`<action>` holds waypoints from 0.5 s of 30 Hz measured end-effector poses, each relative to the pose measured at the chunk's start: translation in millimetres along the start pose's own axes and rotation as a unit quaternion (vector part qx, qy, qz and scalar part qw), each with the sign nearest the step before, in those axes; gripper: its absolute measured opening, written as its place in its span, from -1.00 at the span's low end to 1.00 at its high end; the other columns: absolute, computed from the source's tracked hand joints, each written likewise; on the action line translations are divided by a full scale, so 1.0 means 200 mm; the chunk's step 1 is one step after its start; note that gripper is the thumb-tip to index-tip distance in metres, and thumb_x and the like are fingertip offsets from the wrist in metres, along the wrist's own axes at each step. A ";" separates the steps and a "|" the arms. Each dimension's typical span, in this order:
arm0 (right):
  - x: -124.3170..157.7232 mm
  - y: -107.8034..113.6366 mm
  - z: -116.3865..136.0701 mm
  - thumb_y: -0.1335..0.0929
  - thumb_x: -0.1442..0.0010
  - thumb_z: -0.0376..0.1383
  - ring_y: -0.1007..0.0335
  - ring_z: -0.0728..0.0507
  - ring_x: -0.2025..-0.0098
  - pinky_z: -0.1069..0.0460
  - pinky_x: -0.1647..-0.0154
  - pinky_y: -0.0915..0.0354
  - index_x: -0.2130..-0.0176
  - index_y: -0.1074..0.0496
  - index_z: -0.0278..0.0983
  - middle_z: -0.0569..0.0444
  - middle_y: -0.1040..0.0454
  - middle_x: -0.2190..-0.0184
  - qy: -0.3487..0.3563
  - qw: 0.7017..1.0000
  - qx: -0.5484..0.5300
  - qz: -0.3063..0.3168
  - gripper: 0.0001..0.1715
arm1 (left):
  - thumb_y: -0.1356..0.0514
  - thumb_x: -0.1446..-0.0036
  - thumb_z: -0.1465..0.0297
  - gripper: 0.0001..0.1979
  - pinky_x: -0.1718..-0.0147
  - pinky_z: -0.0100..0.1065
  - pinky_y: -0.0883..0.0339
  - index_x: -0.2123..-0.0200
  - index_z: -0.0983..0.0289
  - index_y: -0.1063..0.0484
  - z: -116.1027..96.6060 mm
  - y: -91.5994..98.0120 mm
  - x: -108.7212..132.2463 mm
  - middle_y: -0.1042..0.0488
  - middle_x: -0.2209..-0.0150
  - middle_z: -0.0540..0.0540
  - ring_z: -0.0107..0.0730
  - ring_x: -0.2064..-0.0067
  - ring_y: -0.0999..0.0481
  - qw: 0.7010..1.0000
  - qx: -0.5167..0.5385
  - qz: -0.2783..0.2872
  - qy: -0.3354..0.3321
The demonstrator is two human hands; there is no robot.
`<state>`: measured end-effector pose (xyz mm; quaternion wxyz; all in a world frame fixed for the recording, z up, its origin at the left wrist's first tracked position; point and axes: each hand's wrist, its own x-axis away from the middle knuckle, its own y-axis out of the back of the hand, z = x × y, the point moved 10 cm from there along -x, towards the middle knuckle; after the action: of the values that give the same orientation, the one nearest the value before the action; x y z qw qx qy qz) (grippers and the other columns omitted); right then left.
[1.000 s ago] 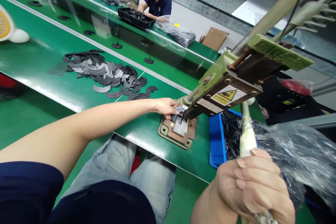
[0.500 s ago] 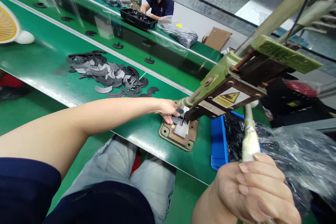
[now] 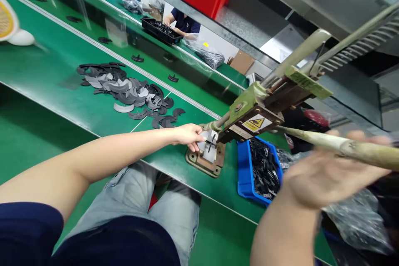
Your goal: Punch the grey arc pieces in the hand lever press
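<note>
My left hand [image 3: 190, 135] reaches to the base of a hand press, thumb and fingers closed on the edge of a grey curved plastic piece [image 3: 202, 136]. That piece lies at the metal fixture [image 3: 209, 154] under the press head [image 3: 249, 122]. A thin black part [image 3: 212, 143] stands across the fixture, beside my fingertips. My right hand [image 3: 330, 174] is blurred, palm turned up and fingers loosely extended behind the press lever [image 3: 349, 146]. The lever crosses in front of the palm, and the fingers are not wrapped around it.
Many grey curved pieces [image 3: 124, 87] are heaped left of the press. A blue bin [image 3: 246, 187] of black parts stands to its right, near clear plastic bags [image 3: 358, 220]. Behind a clear partition, single black parts [image 3: 137, 58] lie spaced along a green strip. A co-worker [image 3: 187, 23] sits beyond.
The lever has swung up from a lowered position, and my right hand has risen with it, loosening from a grip to an open palm. The press head sits higher above the fixture.
</note>
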<state>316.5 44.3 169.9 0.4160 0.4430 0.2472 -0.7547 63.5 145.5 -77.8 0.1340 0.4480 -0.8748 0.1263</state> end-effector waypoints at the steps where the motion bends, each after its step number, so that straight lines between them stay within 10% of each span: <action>1: 0.14 0.02 -0.06 -0.37 -0.21 0.02 -0.41 -0.19 -0.17 -0.17 -0.09 -0.35 -0.16 -0.23 0.02 0.09 -0.35 -0.16 -0.039 0.998 -0.018 -0.039 -0.43 | -0.42 -0.21 0.24 -0.67 0.42 -0.42 -0.58 0.30 0.27 -0.33 -0.01 0.00 0.05 -0.65 0.41 0.12 -0.34 0.42 -0.69 1.000 0.006 0.011 -0.015; 4: 0.65 -0.20 -0.20 -0.45 -0.19 -0.02 -0.49 -0.09 0.26 -0.10 0.17 -0.46 0.04 -0.43 -0.09 0.12 -0.50 0.23 -0.174 0.982 -0.020 0.071 -0.61 | -0.44 -0.16 0.16 -0.60 0.44 -0.41 -0.57 0.31 0.26 -0.32 -0.05 -0.02 0.21 -0.65 0.40 0.11 -0.32 0.42 -0.69 0.998 0.029 0.036 -0.051; 8: 1.13 -0.45 -0.24 -0.47 -0.19 -0.01 -0.52 -0.07 0.32 -0.04 0.26 -0.47 0.11 -0.45 -0.20 0.08 -0.56 0.32 -0.291 0.941 -0.040 0.166 -0.60 | -0.46 -0.07 0.05 -0.51 0.46 -0.41 -0.54 0.31 0.25 -0.33 -0.03 -0.10 0.35 -0.63 0.46 0.09 -0.29 0.43 -0.68 0.995 0.045 0.064 -0.060; 15: 1.22 -0.51 -0.18 -0.47 -0.20 0.03 -0.45 -0.03 0.34 0.03 0.32 -0.38 0.29 -0.41 -0.24 0.08 -0.52 0.35 -0.324 0.935 -0.053 0.133 -0.59 | -0.48 -0.01 0.00 -0.47 0.50 -0.45 -0.46 0.27 0.28 -0.37 0.03 -0.20 0.44 -0.63 0.43 0.10 -0.32 0.45 -0.67 0.994 0.044 0.088 -0.050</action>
<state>183.0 26.0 -61.0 0.5927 0.1808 0.0780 -0.7810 46.2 54.4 -49.2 0.0585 0.3804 -0.9100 0.1538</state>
